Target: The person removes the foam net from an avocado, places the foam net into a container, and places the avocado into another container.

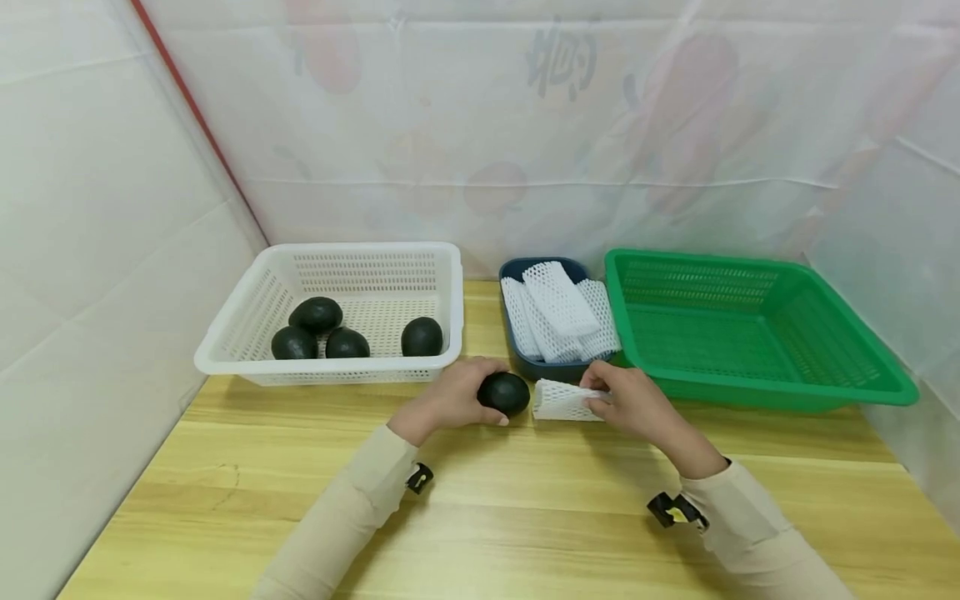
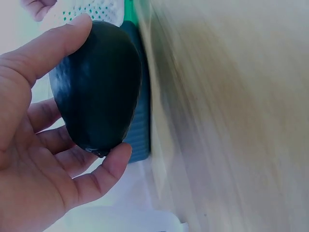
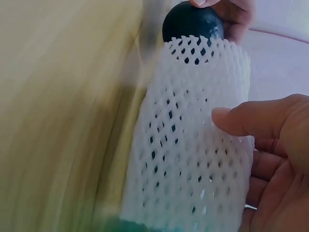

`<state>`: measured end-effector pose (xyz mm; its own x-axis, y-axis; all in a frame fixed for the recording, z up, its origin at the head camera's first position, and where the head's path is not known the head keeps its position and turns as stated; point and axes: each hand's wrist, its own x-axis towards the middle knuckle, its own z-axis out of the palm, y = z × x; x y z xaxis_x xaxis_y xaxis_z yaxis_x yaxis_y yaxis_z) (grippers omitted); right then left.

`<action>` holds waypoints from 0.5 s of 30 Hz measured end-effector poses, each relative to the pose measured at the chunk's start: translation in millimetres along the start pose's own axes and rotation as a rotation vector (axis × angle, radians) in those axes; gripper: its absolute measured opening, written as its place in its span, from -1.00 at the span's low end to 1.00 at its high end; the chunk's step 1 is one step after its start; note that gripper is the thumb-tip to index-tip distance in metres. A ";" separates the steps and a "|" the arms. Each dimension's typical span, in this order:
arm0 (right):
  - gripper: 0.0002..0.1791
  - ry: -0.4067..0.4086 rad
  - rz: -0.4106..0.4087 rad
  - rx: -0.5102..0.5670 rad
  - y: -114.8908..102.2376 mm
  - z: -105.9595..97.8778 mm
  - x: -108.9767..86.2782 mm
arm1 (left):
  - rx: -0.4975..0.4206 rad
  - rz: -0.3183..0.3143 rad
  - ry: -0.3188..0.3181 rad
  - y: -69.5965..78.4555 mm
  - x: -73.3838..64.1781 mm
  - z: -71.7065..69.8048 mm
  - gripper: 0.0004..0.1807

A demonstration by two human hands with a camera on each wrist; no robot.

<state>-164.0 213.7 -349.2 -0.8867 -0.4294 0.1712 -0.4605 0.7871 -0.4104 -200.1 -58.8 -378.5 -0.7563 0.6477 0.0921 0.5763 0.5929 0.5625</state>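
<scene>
My left hand [image 1: 463,395] grips a dark avocado [image 1: 504,394] above the table, thumb on one side and fingers curled round the other, as the left wrist view shows with the avocado [image 2: 99,89] filling the hand. Just to the right, my right hand [image 1: 626,398] pinches a white foam net sleeve [image 1: 558,401] between thumb and fingers. In the right wrist view the mesh sleeve [image 3: 193,130] looks flattened, its end facing the avocado [image 3: 190,24] and overlapping it in that view. From the head view a narrow gap shows between them.
A white basket [image 1: 330,365] at the left holds several avocados [image 1: 317,314]. Behind the hands stands a dark blue tray [image 1: 512,268] with several foam net sleeves [image 1: 561,300]. A green basket [image 1: 765,387] is at the right. A pale printed curtain [image 1: 465,125] hangs behind the wooden table [image 1: 525,525].
</scene>
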 end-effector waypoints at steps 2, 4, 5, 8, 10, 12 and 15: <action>-0.79 0.016 -0.007 0.017 -0.9 -2.6 0.3 | -0.004 0.000 0.004 0.6 -2.2 -1.5 -0.22; -0.82 0.026 -0.006 0.050 -1.9 -6.4 0.6 | -0.006 -0.002 0.011 1.1 -5.7 -3.5 -0.23; -0.83 0.027 -0.005 0.066 -2.5 -8.5 0.8 | -0.009 -0.001 0.015 1.2 -8.0 -4.5 -0.24; -0.85 0.019 0.013 0.104 -4.5 -16.2 1.9 | -0.005 -0.006 0.028 -1.0 -15.6 -6.5 -0.26; -0.85 0.015 0.035 0.113 -5.8 -22.2 4.2 | 0.003 -0.010 0.036 -2.7 -20.9 -7.9 -0.26; -0.83 0.017 0.053 0.117 -6.4 -28.3 7.8 | 0.010 -0.011 0.043 -4.8 -25.3 -8.8 -0.26; -0.83 0.030 0.067 0.125 -6.7 -36.7 15.3 | 0.008 -0.016 0.049 -6.5 -32.0 -11.1 -0.25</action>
<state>-176.0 218.1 -310.9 -0.9169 -0.3630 0.1661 -0.3935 0.7515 -0.5295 -183.1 -88.7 -376.1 -0.7795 0.6140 0.1235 0.5664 0.6070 0.5575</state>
